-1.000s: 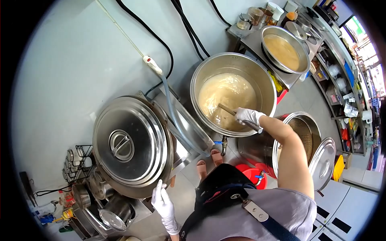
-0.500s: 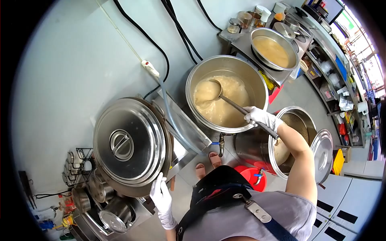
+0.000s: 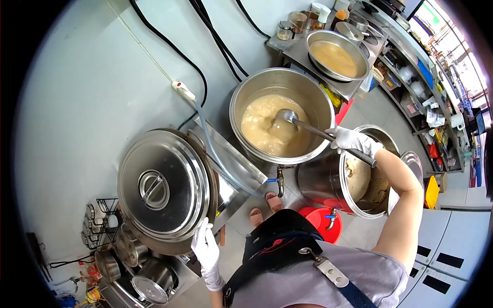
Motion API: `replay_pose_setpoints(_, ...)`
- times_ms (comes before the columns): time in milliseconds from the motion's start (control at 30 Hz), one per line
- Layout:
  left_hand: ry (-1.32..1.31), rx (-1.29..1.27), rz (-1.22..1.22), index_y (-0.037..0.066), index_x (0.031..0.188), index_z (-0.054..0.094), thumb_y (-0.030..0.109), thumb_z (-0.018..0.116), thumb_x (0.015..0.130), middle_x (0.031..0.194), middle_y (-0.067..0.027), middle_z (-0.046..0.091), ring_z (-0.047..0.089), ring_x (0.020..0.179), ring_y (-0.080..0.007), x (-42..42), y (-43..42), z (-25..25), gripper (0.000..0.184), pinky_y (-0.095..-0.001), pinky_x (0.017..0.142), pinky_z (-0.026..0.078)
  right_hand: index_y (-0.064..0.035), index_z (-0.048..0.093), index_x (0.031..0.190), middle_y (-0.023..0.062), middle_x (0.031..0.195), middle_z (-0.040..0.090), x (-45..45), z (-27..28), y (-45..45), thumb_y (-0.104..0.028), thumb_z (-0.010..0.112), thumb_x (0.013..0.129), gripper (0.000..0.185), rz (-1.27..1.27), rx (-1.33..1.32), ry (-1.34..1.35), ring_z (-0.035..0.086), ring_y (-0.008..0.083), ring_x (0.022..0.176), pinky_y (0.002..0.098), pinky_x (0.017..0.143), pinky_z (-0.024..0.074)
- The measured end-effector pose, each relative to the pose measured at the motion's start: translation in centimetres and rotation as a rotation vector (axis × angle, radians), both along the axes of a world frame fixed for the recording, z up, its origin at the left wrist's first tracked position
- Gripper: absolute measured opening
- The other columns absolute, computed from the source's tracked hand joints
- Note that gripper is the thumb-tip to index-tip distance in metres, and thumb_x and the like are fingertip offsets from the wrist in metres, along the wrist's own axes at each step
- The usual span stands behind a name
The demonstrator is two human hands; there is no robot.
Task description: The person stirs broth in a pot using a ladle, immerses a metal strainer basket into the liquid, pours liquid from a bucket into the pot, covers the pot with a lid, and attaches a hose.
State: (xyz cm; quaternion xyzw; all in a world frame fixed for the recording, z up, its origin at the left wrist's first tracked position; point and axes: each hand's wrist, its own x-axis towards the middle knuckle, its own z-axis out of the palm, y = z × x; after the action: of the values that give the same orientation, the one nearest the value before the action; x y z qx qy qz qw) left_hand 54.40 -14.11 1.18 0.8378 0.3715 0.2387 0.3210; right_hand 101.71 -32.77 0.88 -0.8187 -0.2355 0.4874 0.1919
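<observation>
My right hand [image 3: 353,140], in a white glove, is closed around the handle of a long metal ladle [image 3: 314,131]. The ladle's bowl is tilted and partly in the cloudy, pale-brown liquid [image 3: 263,131] inside a big steel pot [image 3: 239,134]. Gloved in white as well, my left hand [image 3: 206,247] rests with fingers stretched out at the near edge of a large round steel lid [image 3: 167,205]. Its fingertips appear to touch the rim.
To the right stands another tall pot [image 3: 321,179] with a perforated insert, its lid [image 3: 412,163] beside it. A wide basin of liquid [image 3: 364,69] sits on the back counter. A red bucket [image 3: 306,211], a tap [image 3: 280,186] and a hose [image 3: 211,145] are nearby.
The ladle has moved right across the pot, from the left part of the liquid, and my right hand has shifted right with it. My left hand stays by the lid; the view has turned slightly.
</observation>
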Motion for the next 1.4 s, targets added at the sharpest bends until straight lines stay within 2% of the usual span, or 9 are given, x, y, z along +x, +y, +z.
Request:
replay_pose_setpoints(233, 0.010, -0.020, 0.035, -0.005, 0.107, 0.059, 0.000, 0.047, 0.088, 0.085, -0.0155, 0.062, 0.060, 0.075, -0.0277, 0.5, 0.1, 0.0, 0.023, -0.0346, 0.069, 0.048, 0.0003, 0.054, 0.113, 0.0153, 0.069, 0.058, 1.0, -1.5, 2.7, 0.001, 0.049, 0.065, 0.049, 0.641, -0.143, -0.222, 0.059, 0.0234, 0.056, 0.0348, 0.049, 0.0439)
replay_pose_setpoints(367, 0.019, -0.034, 0.081, -0.006, 0.106, 0.058, 0.000, 0.046, 0.088, 0.089, -0.0166, 0.063, 0.061, 0.078, -0.0274, 0.4, -0.1, -0.2, 0.022, -0.0343, 0.071, 0.048, -0.0029, 0.052, 0.123, 0.0129, 0.069, 0.060, -0.1, -4.5, 5.9, 0.000, 0.049, 0.065, 0.057, 0.755, -0.333, -0.091, 0.059, 0.0187, 0.054, 0.0316, 0.050, 0.0469)
replay_pose_setpoints(400, 0.013, -0.030, 0.092, -0.006, 0.106, 0.058, 0.000, 0.046, 0.088, 0.090, -0.0169, 0.063, 0.061, 0.078, -0.0272, 0.4, -0.2, -0.3, 0.022, -0.0342, 0.072, 0.049, 0.0056, 0.064, 0.090, 0.0173, 0.070, 0.064, -1.0, -4.3, 6.6, -0.002, 0.055, 0.066, 0.028, 0.699, -0.311, -0.106, 0.065, 0.0266, 0.064, 0.0369, 0.055, 0.0493)
replay_pose_setpoints(467, 0.023, -0.047, 0.124, -0.006, 0.107, 0.058, 0.000, 0.046, 0.088, 0.091, -0.0172, 0.063, 0.061, 0.079, -0.0265, 0.3, -0.4, -0.3, 0.023, -0.0340, 0.072, 0.049, -0.0001, 0.057, 0.114, 0.0196, 0.082, 0.064, -1.0, -8.9, 7.9, -0.001, 0.050, 0.067, 0.048, 0.899, -0.202, -0.267, 0.065, 0.0308, 0.072, 0.0382, 0.061, 0.0498)
replay_pose_setpoints(667, 0.050, -0.065, 0.187, -0.005, 0.109, 0.059, 0.000, 0.047, 0.088, 0.086, -0.0153, 0.062, 0.060, 0.075, -0.0255, 1.3, -0.5, -0.5, 0.025, -0.0333, 0.069, 0.048, 0.0057, 0.065, 0.089, 0.0237, 0.084, 0.065, -2.2, -13.5, 14.7, -0.003, 0.056, 0.067, 0.026, 0.810, -0.244, -0.235, 0.066, 0.0337, 0.080, 0.0389, 0.064, 0.0510)
replay_pose_setpoints(867, 0.062, -0.085, 0.160, -0.004, 0.108, 0.059, 0.000, 0.047, 0.088, 0.085, -0.0155, 0.062, 0.060, 0.075, -0.0260, 3.2, -0.4, -1.2, 0.024, -0.0341, 0.069, 0.048, 0.0038, 0.061, 0.093, 0.0192, 0.073, 0.065, -0.1, -20.2, 15.4, -0.008, 0.052, 0.079, 0.020, 0.671, 0.167, -0.741, 0.066, 0.0335, 0.068, 0.0405, 0.056, 0.0513)
replay_pose_setpoints(1100, 0.034, -0.039, 0.145, -0.004, 0.108, 0.059, 0.000, 0.047, 0.087, 0.084, -0.0155, 0.061, 0.060, 0.074, -0.0272, 4.3, -0.5, -0.8, 0.024, -0.0347, 0.069, 0.048, 0.0019, 0.066, 0.089, 0.0188, 0.086, 0.066, 5.1, -20.8, 11.7, -0.010, 0.048, 0.084, 0.023, 0.439, 0.016, -0.798, 0.066, 0.0331, 0.081, 0.0389, 0.071, 0.0529)
replay_pose_setpoints(1267, 0.031, -0.045, 0.163, -0.004, 0.107, 0.059, 0.001, 0.047, 0.087, 0.083, -0.0147, 0.061, 0.060, 0.074, -0.0271, 3.7, -1.1, -0.8, 0.024, -0.0346, 0.068, 0.048, -0.0096, 0.072, 0.074, 0.0120, 0.076, 0.068, 9.7, -20.4, 8.5, -0.016, 0.067, 0.067, 0.010, 1.507, -0.278, -0.742, 0.067, 0.0263, 0.074, 0.0342, 0.065, 0.0530)
replay_pose_setpoints(1400, 0.058, -0.061, 0.200, -0.003, 0.107, 0.060, 0.001, 0.047, 0.087, 0.082, -0.0140, 0.061, 0.060, 0.073, -0.0269, 3.1, -1.6, -1.2, 0.024, -0.0344, 0.068, 0.048, -0.0067, 0.070, 0.066, 0.0090, 0.064, 0.066, 8.5, -15.1, 7.8, -0.010, 0.065, 0.063, 0.007, 0.730, -0.386, -0.071, 0.063, 0.0208, 0.059, 0.0325, 0.053, 0.0477)
